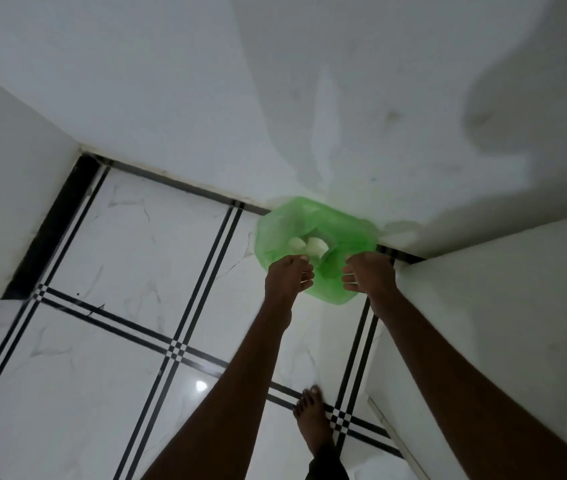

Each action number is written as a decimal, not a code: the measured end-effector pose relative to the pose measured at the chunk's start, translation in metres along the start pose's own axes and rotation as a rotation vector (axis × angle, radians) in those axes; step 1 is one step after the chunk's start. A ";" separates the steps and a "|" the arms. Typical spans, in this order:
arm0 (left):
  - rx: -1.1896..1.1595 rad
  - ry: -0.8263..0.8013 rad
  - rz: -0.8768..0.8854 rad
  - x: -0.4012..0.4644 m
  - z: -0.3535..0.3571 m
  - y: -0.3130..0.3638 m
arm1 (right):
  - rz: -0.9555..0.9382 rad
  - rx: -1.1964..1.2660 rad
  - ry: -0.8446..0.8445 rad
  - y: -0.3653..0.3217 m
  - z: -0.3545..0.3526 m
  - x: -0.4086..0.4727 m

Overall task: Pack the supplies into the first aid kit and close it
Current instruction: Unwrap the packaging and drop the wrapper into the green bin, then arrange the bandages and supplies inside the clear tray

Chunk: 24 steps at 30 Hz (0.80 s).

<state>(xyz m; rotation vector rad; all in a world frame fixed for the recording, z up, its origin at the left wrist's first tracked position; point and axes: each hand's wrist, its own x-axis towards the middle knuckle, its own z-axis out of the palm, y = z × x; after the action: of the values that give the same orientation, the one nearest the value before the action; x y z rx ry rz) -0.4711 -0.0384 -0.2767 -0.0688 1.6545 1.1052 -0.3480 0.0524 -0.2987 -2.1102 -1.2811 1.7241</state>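
A green plastic bag [313, 223] sits on the floor against the white wall, its mouth held wide. Inside it I see two or three pale white pieces [310, 247]; what they are I cannot tell. My left hand [289, 276] grips the near left edge of the bag's opening. My right hand [367, 273] grips the near right edge. Both arms reach straight down from above. No first aid kit is visible.
The floor is glossy white marble tile [129, 265] with black double lines. White walls [275, 98] meet in a corner at the left and a white ledge or wall block [500, 306] juts out at the right. A bare foot [311, 420] stands behind the bag.
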 end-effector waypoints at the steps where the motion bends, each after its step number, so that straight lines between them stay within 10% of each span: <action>1: -0.013 -0.007 0.026 -0.015 0.007 0.011 | -0.037 0.017 0.008 -0.010 -0.011 -0.015; 11: -0.086 -0.188 0.227 -0.204 0.106 0.062 | -0.337 0.172 0.113 -0.065 -0.182 -0.183; 24: 0.123 -0.489 0.308 -0.389 0.287 -0.023 | -0.450 0.172 0.333 0.055 -0.445 -0.291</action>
<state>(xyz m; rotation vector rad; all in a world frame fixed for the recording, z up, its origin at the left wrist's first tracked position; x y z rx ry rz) -0.0906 -0.0378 0.0220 0.5135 1.3082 1.1333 0.0643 -0.0014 0.0369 -1.7462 -1.3220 1.1942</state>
